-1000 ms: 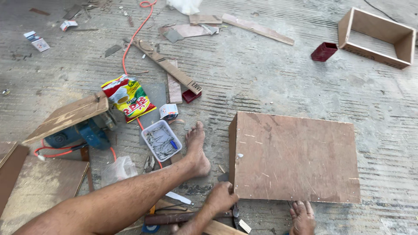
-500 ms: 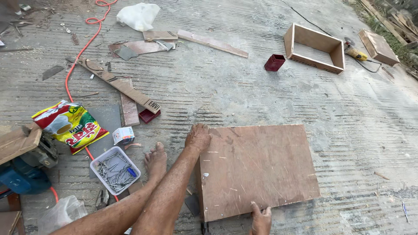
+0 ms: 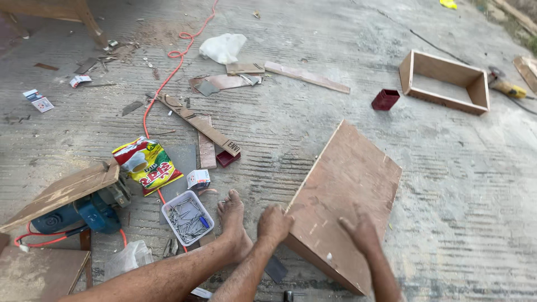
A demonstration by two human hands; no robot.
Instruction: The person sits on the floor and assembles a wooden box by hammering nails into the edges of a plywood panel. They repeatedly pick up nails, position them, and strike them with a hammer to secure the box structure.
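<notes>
A brown plywood board (image 3: 349, 184) stands tilted on the concrete floor, its near edge raised. My left hand (image 3: 274, 222) grips its left near corner. My right hand (image 3: 361, 229) presses flat on its face close to the near edge. My bare foot (image 3: 234, 215) rests on the ground just left of the left hand. A small clear tub of nails (image 3: 187, 218) sits next to the foot.
Further left lie a blue power saw under a wood plate (image 3: 78, 204), a colourful snack bag (image 3: 146, 163) and an orange cord (image 3: 168, 78). Wood strips (image 3: 198, 123) and scraps litter the middle. An open wooden box frame (image 3: 444, 81) and a dark red cup (image 3: 385, 99) sit at far right.
The board lay flat on the floor; now it is lifted and tilted. My right hand came from its near edge onto its face, and the view shifted to the right.
</notes>
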